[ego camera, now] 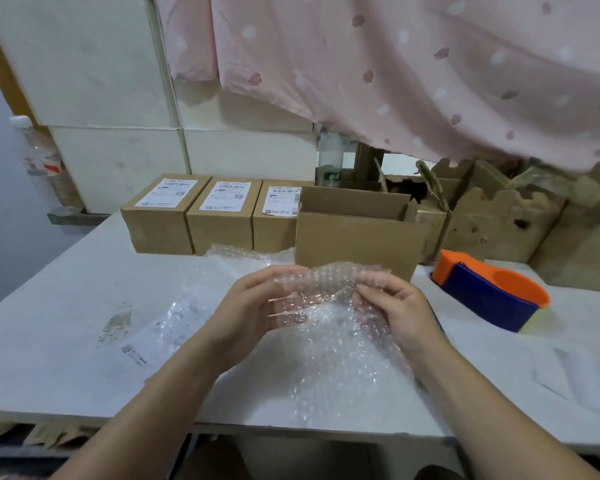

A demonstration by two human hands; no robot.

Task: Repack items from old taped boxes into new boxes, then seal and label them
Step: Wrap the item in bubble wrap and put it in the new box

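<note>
The bubble wrap sheet (329,355) lies on the white table (49,341), its far edge lifted. The left hand (257,306) and right hand (395,306) each pinch that edge with curled fingers, before an open cardboard box (357,237).

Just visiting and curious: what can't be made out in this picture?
1. Head view: whether the bubble wrap holds anything; the wrap itself, the left hand and the right hand gripping it cover that.
2. Head view: the inside of the open box; its front wall hides it.
3. Head view: print on the labels of the sealed boxes; too small and blurred.
4. Head view: what lies behind the pink curtain; the cloth covers it.
</note>
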